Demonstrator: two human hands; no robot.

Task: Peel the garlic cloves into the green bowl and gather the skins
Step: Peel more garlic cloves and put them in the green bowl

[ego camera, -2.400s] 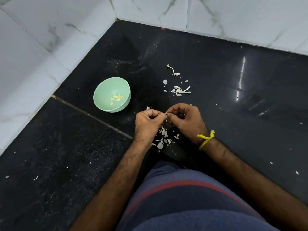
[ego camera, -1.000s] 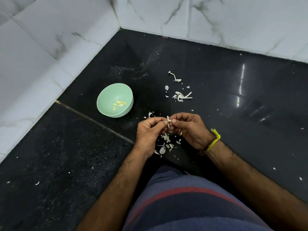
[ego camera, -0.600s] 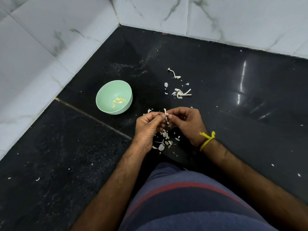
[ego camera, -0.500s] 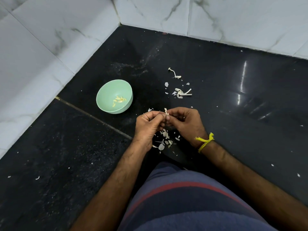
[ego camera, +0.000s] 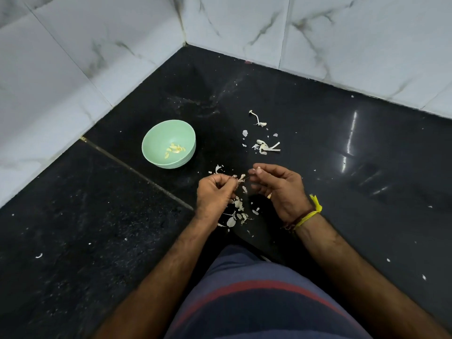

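The green bowl (ego camera: 156,133) stands on the black floor, left of my hands, with several peeled yellowish garlic cloves (ego camera: 175,150) inside. My left hand (ego camera: 214,193) pinches a partly skinned garlic clove (ego camera: 241,178) at its fingertips. My right hand (ego camera: 280,189) hovers just right of it with its fingers loosely curled; I see nothing in it. A small pile of garlic skins (ego camera: 236,215) lies on the floor below and between my hands.
More skins and stalk bits (ego camera: 265,146) lie beyond my hands, with a curled stem (ego camera: 256,118) farther back. White marble walls (ego camera: 73,69) close the corner at left and behind. My knee in striped shorts (ego camera: 256,302) fills the bottom.
My hands were pressed together on the clove; they have since drawn apart. My right hand has let go while the left keeps the clove. The bowl has not moved.
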